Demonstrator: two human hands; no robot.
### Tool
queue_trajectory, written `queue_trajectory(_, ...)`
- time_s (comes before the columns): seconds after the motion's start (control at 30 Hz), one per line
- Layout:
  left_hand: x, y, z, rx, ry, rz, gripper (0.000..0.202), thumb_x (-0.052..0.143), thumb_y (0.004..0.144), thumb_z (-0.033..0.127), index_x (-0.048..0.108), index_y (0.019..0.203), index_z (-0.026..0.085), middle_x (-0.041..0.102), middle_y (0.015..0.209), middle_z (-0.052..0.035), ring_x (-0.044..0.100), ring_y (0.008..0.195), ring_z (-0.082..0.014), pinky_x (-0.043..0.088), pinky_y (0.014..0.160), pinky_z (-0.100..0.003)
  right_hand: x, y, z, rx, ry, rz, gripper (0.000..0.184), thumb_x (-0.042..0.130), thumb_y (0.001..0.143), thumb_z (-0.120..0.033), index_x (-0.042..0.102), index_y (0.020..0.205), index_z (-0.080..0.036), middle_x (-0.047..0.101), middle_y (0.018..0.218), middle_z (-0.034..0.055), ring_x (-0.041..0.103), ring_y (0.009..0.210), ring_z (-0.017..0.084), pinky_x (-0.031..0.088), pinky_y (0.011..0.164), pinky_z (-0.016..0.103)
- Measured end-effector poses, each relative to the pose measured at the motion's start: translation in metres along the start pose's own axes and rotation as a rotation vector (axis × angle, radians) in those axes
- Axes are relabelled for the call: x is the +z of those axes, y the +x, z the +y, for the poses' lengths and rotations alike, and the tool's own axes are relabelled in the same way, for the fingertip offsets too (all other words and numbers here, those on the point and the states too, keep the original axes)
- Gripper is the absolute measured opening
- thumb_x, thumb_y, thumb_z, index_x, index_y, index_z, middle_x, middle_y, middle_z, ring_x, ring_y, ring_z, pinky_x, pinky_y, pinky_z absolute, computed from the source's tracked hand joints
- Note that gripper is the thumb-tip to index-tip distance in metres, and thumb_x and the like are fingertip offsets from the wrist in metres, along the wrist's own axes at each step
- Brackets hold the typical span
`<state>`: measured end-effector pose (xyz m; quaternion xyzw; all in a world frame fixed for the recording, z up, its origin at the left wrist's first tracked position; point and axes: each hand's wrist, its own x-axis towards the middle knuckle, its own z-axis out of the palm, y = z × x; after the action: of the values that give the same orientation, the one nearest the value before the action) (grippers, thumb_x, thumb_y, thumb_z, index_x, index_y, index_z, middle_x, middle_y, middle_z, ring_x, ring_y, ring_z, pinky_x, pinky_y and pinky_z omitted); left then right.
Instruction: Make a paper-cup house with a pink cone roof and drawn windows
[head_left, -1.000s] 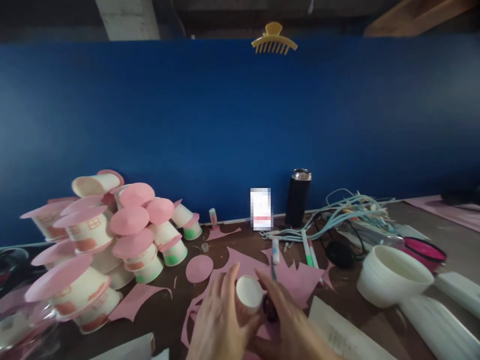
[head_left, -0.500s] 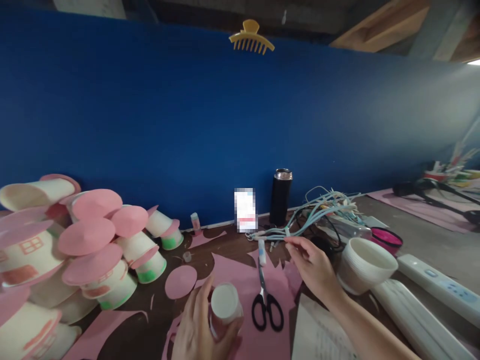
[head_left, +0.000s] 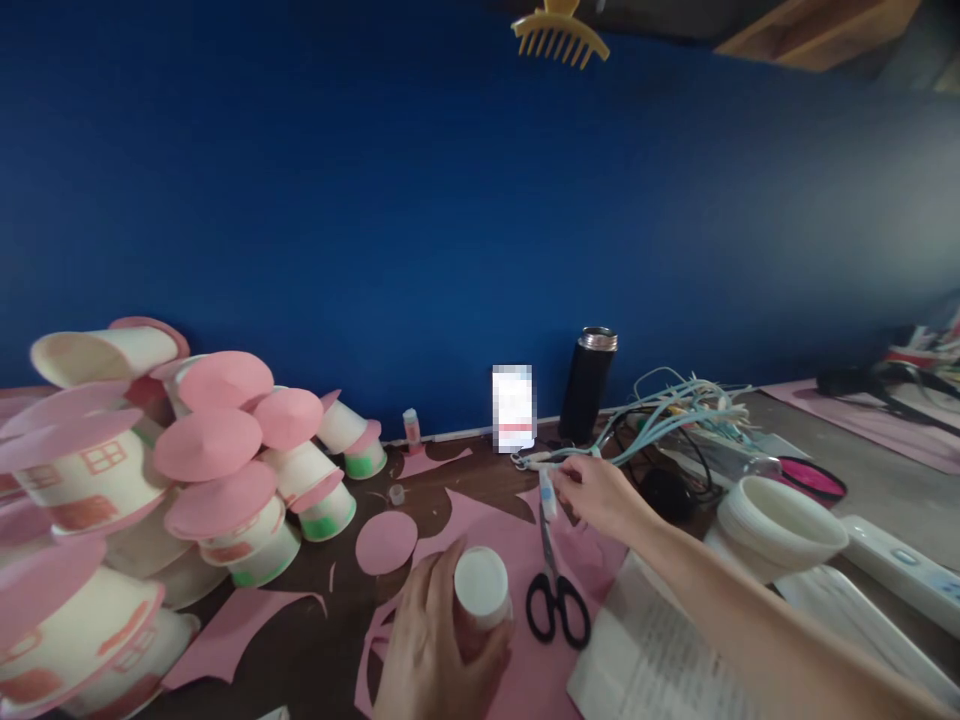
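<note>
My left hand [head_left: 439,630] is wrapped round a paper cup [head_left: 481,583], whose white round end faces up at the front of the table. My right hand [head_left: 592,492] reaches in from the right, its bent fingers at the upper edge of a small white tube with a blue label [head_left: 549,498]. I cannot tell whether they touch it. The tube lies by the blades of black-handled scissors [head_left: 553,590], on a cut pink paper sheet [head_left: 487,535]. A pink paper disc [head_left: 386,543] lies to the left of the cup.
At left are piled paper cups with pink paper cone tops [head_left: 225,380]. Along the blue wall [head_left: 360,220] stand a small bottle [head_left: 411,430], a pixelated screen [head_left: 514,410] and a black flask [head_left: 587,385]. Cables [head_left: 675,420], a white bowl [head_left: 776,530] and a power strip [head_left: 907,565] lie at right.
My right hand has moved left and slightly forward from the cables to the small tube. My left hand keeps hold of the paper cup. The view has shifted, so the scene sits farther right.
</note>
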<state>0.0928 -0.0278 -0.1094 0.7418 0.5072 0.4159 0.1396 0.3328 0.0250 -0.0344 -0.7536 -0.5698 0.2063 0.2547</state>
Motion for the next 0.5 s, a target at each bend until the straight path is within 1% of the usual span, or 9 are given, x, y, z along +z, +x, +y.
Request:
queue_trajectory(0.03, 0.0, 0.0, 0.001, 0.004, -0.001, 0.003, 0.063, 0.066, 0.067, 0.027, 0.05, 0.128, 0.019, 0.061, 0.119, -0.0156, 0.057, 0.114, -0.0347, 0.048, 0.095, -0.048, 0.001, 0.005, 0.0, 0.022, -0.043, -0.025, 0.025, 0.058, 0.095, -0.033, 0.062, 0.114, -0.017, 0.065, 0.115, 0.0061, 0.066, 0.093, 0.02, 0.056, 0.079, 0.038)
queue_trajectory(0.1, -0.001, 0.0, 0.002, 0.007, -0.004, 0.005, 0.063, 0.065, 0.067, 0.026, 0.05, 0.128, 0.019, 0.061, 0.119, -0.0156, 0.056, 0.114, -0.0341, 0.047, 0.096, -0.048, 0.005, 0.011, 0.001, 0.062, -0.118, -0.067, 0.026, 0.058, 0.095, -0.032, 0.061, 0.117, -0.019, 0.063, 0.12, 0.0067, 0.065, 0.099, 0.022, 0.055, 0.084, 0.041)
queue_trajectory(0.27, 0.0, 0.0, 0.002, -0.008, 0.002, 0.005, 0.063, 0.067, 0.067, 0.025, 0.05, 0.128, 0.021, 0.061, 0.119, -0.0148, 0.057, 0.111, -0.0335, 0.048, 0.094, -0.047, 0.015, 0.018, 0.002, 0.131, -0.221, -0.129, 0.027, 0.059, 0.095, -0.031, 0.06, 0.119, -0.019, 0.062, 0.122, 0.0072, 0.064, 0.101, 0.022, 0.054, 0.085, 0.042)
queue_trajectory(0.37, 0.002, 0.0, -0.001, 0.019, 0.016, 0.016, 0.062, 0.066, 0.068, 0.029, 0.05, 0.128, 0.019, 0.061, 0.117, -0.0155, 0.058, 0.11, -0.0345, 0.049, 0.092, -0.047, 0.018, 0.023, 0.006, 0.152, -0.206, -0.138, 0.028, 0.059, 0.095, -0.031, 0.06, 0.119, -0.019, 0.062, 0.122, 0.0074, 0.064, 0.101, 0.022, 0.054, 0.085, 0.042)
queue_trajectory(0.5, 0.005, -0.002, -0.006, 0.053, 0.032, 0.022, 0.064, 0.066, 0.069, 0.029, 0.048, 0.129, 0.019, 0.061, 0.118, -0.0164, 0.057, 0.111, -0.0349, 0.049, 0.092, -0.048, 0.017, 0.028, 0.012, 0.158, -0.113, -0.122, 0.027, 0.059, 0.095, -0.031, 0.06, 0.119, -0.019, 0.062, 0.123, 0.0074, 0.064, 0.101, 0.023, 0.054, 0.085, 0.041)
